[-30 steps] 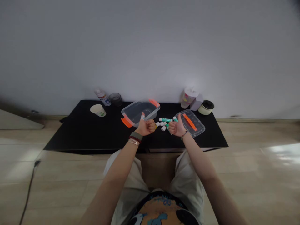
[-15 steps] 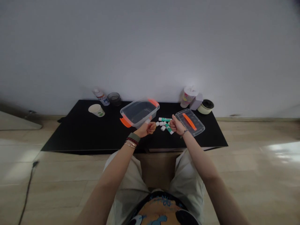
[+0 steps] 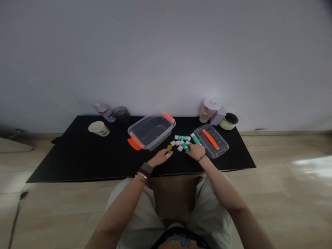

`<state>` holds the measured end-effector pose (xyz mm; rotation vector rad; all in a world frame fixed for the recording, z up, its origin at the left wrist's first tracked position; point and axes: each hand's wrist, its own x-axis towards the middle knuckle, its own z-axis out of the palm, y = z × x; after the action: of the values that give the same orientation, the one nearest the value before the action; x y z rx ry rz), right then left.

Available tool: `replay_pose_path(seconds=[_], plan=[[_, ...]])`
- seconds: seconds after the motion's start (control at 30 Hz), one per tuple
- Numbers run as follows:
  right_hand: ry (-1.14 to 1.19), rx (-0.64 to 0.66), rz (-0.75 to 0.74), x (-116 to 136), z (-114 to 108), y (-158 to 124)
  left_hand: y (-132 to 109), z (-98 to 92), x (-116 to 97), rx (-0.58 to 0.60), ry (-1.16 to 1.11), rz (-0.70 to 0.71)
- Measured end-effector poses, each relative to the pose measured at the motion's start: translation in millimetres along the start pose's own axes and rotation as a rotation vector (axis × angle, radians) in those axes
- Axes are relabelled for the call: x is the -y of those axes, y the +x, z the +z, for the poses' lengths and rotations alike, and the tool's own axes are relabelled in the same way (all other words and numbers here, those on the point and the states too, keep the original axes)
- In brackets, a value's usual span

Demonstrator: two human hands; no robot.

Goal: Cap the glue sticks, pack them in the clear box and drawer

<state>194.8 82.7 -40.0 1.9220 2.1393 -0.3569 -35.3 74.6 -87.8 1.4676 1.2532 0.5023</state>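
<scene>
My left hand rests low on the black table, fingers stretched toward a small yellow cap and a white cap by its fingertips. My right hand lies over the table beside a green-and-white glue stick, fingers reaching onto it; whether it grips is unclear. More glue sticks and several white caps lie between my hands. A clear plastic box with orange clips stands just behind my left hand. Its clear lid with an orange handle lies right of my right hand.
A paper cup, a tipped bottle and a dark glass jar sit at the back left. A lidded drink cup, a pale box and a round bowl stand at the back right. A wall rises behind the table.
Both hands dropped from raised thumbs-up fists down to the table by the glue sticks and caps. The camera tilted a little, shifting the table.
</scene>
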Motion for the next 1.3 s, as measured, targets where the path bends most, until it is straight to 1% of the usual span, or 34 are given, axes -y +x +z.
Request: replay_pose_path(seconds=[0.1, 0.17, 0.23, 0.3, 0.37, 0.43, 0.5, 0.57, 0.6, 0.63, 0.67, 0.73, 0.77, 0.87, 0.97, 1.1, 1.3], plan=[[-0.002, 0.033, 0.031, -0.8, 2.9, 0.7, 1.5, 1.2, -0.8, 0.027, -0.002, 0.007], [0.03, 0.021, 0.042, -4.3, 3.8, -0.2, 0.5, 2.2, -4.8, 0.062, -0.016, 0.013], [0.089, -0.029, 0.057, -9.0, 4.3, -2.8, -2.7, 4.5, -10.2, 0.097, -0.031, 0.013], [0.182, -0.108, 0.071, -11.7, 5.5, -6.2, -7.8, 8.6, -15.7, 0.129, -0.082, 0.016], [0.315, -0.186, 0.046, -9.5, 8.1, -9.3, -13.7, 13.9, -20.6, 0.123, -0.181, 0.022], [0.466, -0.228, -0.059, -1.3, 12.5, -11.3, -18.6, 19.2, -24.0, 0.078, -0.299, 0.023], [0.574, -0.208, -0.237, 10.5, 17.3, -12.5, -21.2, 22.9, -25.4, 0.012, -0.394, 0.025], [0.613, -0.162, -0.416, 20.9, 20.7, -12.6, -21.5, 23.8, -25.1, -0.067, -0.434, 0.022], [0.613, -0.16, -0.475, 24.1, 21.4, -12.2, -21.2, 23.2, -24.5, -0.109, -0.436, 0.017], [0.601, -0.182, -0.502, 25.5, 21.6, -11.3, -20.9, 22.2, -23.9, -0.145, -0.432, 0.01], [0.573, -0.223, -0.5, 25.2, 21.3, -9.9, -20.6, 20.9, -23.5, -0.172, -0.425, 0.003], [0.457, -0.303, -0.461, 21.1, 20.8, -6.1, -20.7, 18.4, -23.2, -0.188, -0.422, -0.007], [0.372, -0.31, -0.448, 18.3, 21.1, -4.0, -21.0, 17.6, -23.5, -0.181, -0.429, -0.012], [0.125, -0.22, -0.428, 13.0, 24.6, 1.6, -21.9, 18.1, -24.7, -0.141, -0.479, -0.048], [0.004, -0.148, -0.366, 13.8, 27.8, 5.0, -21.9, 21.4, -25.1, -0.109, -0.504, -0.085], [-0.021, -0.1, -0.291, 13.4, 25.0, 6.8, -21.6, 24.4, -24.6, -0.082, -0.478, -0.104], [0.05, -0.064, -0.229, 4.4, 21.6, 8.4, -19.9, 24.4, -23.0, -0.069, -0.461, -0.122]])
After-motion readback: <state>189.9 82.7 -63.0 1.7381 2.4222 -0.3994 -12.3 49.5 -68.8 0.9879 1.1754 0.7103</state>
